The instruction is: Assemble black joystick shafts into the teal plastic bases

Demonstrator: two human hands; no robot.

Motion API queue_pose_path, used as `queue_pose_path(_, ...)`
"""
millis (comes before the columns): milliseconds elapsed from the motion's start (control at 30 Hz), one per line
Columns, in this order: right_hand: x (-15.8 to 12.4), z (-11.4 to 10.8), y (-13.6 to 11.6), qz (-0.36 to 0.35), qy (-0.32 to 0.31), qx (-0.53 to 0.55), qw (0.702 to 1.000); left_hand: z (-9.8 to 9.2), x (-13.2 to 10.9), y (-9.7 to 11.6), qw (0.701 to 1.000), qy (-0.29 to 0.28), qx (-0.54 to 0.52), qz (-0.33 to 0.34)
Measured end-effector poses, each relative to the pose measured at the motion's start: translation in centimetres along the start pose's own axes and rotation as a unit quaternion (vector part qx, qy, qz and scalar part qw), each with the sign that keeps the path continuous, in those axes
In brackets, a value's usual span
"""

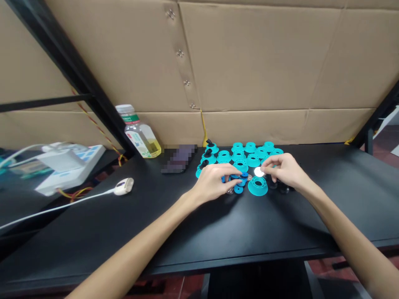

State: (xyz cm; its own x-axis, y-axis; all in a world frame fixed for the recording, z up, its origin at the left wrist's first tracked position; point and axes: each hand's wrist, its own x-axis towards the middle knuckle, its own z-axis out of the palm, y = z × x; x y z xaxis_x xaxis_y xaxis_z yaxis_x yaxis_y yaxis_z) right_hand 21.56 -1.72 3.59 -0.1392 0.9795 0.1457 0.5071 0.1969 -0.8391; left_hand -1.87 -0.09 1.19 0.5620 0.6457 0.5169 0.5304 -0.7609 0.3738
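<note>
My right hand (280,169) pinches a shiny round disc (259,171) between thumb and fingers, just above a teal flanged ring (258,187) that stands apart from the others. Over a small pile of blue washers (238,189), my left hand (216,179) has its thumb and fingers apart, the tips at the washers. Whether one washer is touched is hard to tell. Small clear discs (230,191) lie beside the pile. Several black knob-like parts (284,189) sit below my right hand, partly hidden by it.
Rows of teal rings (224,156) stand behind my hands; those at the left carry black pieces (208,153). Further left are a phone (179,159), a bottle of yellow liquid (139,132), a white cable plug (124,186) and a power strip (70,171). A cardboard wall (262,62) closes the back.
</note>
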Motion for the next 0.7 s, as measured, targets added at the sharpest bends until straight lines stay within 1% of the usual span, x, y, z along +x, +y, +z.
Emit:
queue_pose_path(100,0.2,-0.3,0.8,0.001,-0.022,-0.042,0.999,0.0,-0.1,-0.1,1.0,-0.023,0.009,0.005)
queue_pose_path(200,0.2,0.0,1.0,-0.007,-0.049,-0.064,0.997,1.0,-0.3,0.5,0.999,-0.007,0.03,0.023)
queue_pose_path(300,0.1,0.2,0.8,-0.007,-0.046,-0.094,0.994,2.4,-0.5,1.1,0.997,0.012,0.082,-0.006)
queue_pose_path(400,0.1,0.3,0.7,-0.01,-0.044,-0.123,0.991,3.4,-0.6,1.4,0.994,0.009,0.108,-0.031)
queue_pose_path(533,0.1,0.4,0.7,-0.026,-0.051,-0.147,0.987,4.0,-0.5,1.9,0.992,0.012,0.119,-0.044)
queue_pose_path(700,-0.1,0.7,0.4,-0.041,-0.054,-0.217,0.974,4.5,-0.4,2.3,0.991,-0.006,0.13,-0.026)
